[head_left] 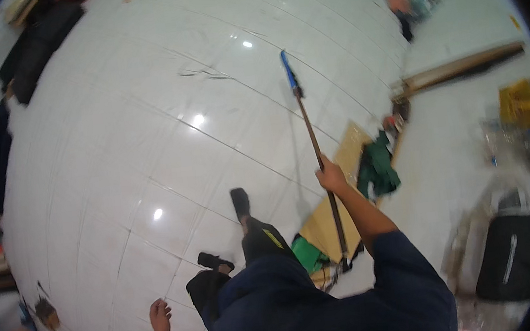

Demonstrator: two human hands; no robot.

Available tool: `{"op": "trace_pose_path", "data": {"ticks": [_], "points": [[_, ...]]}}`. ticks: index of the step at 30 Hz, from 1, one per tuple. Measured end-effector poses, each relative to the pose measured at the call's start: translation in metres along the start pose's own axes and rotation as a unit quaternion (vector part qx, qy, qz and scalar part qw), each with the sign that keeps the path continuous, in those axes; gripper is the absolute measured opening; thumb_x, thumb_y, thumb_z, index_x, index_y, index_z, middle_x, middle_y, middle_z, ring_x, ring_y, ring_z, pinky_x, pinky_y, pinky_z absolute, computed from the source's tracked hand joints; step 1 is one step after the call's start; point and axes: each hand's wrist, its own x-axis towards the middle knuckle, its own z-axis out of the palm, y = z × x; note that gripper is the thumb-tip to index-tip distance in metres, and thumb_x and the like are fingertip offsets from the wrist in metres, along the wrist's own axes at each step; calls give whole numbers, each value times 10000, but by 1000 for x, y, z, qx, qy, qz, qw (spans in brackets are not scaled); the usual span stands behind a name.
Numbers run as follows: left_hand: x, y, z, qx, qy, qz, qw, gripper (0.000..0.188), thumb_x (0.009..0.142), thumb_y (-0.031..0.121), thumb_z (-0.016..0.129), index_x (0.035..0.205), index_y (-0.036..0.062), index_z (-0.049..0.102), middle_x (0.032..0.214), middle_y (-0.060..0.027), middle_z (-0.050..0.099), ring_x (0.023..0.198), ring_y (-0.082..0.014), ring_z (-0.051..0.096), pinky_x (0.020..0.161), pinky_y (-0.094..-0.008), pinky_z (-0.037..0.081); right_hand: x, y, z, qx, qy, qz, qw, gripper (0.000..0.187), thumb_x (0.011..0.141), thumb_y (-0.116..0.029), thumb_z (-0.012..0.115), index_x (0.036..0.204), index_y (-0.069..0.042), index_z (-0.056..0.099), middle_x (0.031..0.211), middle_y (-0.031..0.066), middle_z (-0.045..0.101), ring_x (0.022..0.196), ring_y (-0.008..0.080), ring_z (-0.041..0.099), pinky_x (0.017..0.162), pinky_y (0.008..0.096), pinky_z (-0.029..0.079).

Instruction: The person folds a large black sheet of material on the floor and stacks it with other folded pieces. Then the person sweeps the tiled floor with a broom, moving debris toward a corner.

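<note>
Head camera view: a person's right hand (pixel 331 176) grasps a long brown pole (pixel 309 124) partway along its length, fingers wrapped around the shaft. The pole's blue head (pixel 289 71) sits well ahead of those fingers, a crumpled green cloth (pixel 377 167) near their right, a tan board (pixel 318 226) behind and below them. The left hand (pixel 161 318) hangs well apart, fingers loosely curled and released, above white floor tiles (pixel 103 203).

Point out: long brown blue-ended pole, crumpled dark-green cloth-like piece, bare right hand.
Long brown blue-ended pole (pixel 310 127): head view, bare shaft.
Crumpled dark-green cloth-like piece (pixel 377 166): head view, middle of its visible surface.
Bare right hand (pixel 332 177): head view, back of the hand.
</note>
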Motion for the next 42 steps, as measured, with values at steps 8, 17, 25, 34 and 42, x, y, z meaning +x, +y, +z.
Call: {"op": "trace_pose_path", "data": {"ticks": [8, 17, 25, 34, 42], "points": [[-16, -16, 48, -42, 2, -88, 995, 328, 855, 269, 602, 1092, 42, 582, 883, -41, 611, 734, -135, 572, 609, -274, 446, -54, -183, 13, 181, -377, -98, 903, 583, 849, -187, 538, 1375, -50, 328, 823, 130, 597, 520, 182, 545, 482, 323, 459], [-1, -60, 24, -115, 50, -193, 973, 353, 856, 290, 576, 1087, 23, 569, 937, -71, 610, 783, -186, 596, 639, -321, 467, -44, -473, 205, 74, -659, -173, 728, 284, 799, -148, 542, 981, 69, 557, 613, 102, 558, 476, 185, 546, 420, 317, 438], [45, 2, -74, -140, 160, -146, 966, 375, 863, 287, 597, 1114, 10, 573, 901, -55, 609, 763, -151, 582, 629, -290, 453, -38, -631, 428, -192, -434, -695, 540, 187, 782, -140, 536, 712, -9, 650, 653, 103, 643, 534, 198, 615, 500, 340, 500], [97, 13, -95, -237, 137, -172, 946, 350, 879, 280, 564, 1149, 59, 537, 942, -45, 577, 802, -138, 555, 671, -292, 438, 193, -493, 199, -61, -476, -201, 854, 188, 792, -170, 548, 855, -9, 621, 679, 133, 611, 565, 213, 579, 510, 345, 465], [114, 30, -59, -106, -1, -207, 973, 395, 854, 300, 605, 1130, 22, 557, 924, -58, 601, 712, -145, 570, 545, -278, 447, 327, -345, 25, -107, -23, 26, 994, 390, 782, -259, 587, 1045, 29, 573, 800, 210, 638, 653, 334, 653, 625, 408, 536]]}}
